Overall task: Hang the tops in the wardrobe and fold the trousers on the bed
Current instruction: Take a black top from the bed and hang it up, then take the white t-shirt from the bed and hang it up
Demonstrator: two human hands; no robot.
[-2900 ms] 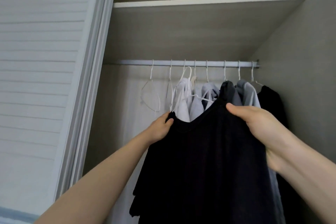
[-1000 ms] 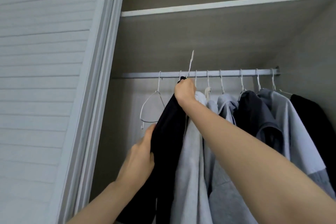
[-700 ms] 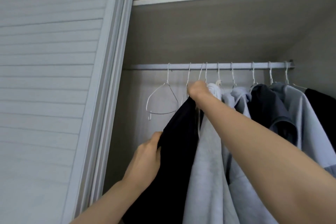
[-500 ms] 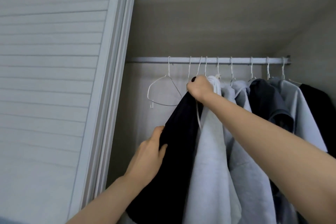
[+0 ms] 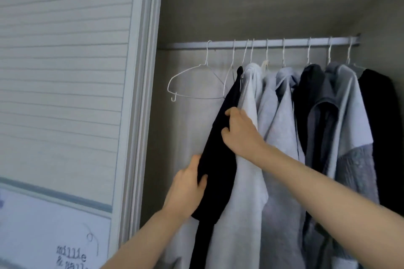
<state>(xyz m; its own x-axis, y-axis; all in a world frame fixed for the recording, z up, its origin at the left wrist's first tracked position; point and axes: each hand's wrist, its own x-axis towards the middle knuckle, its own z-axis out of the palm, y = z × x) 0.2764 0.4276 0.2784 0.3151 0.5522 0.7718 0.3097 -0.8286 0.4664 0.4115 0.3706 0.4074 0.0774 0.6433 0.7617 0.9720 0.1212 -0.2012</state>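
A black top [image 5: 220, 159] hangs from a white wire hanger on the wardrobe rail [image 5: 258, 44], left of several grey and dark tops. My left hand [image 5: 188, 190] grips the lower left edge of the black top. My right hand [image 5: 240, 133] pinches the same top higher up, at its shoulder side, against a light grey top [image 5: 249, 102]. The trousers and the bed are out of view.
An empty white wire hanger [image 5: 192, 85] hangs at the rail's left end. A slatted sliding door [image 5: 65, 72] stands to the left. More tops fill the rail to the right, ending with a black one [image 5: 380, 129] by the side wall.
The black top went from being held up in both hands to hanging on the rail. My right hand has dropped from the hanger hook to the top's shoulder. The view tilted down.
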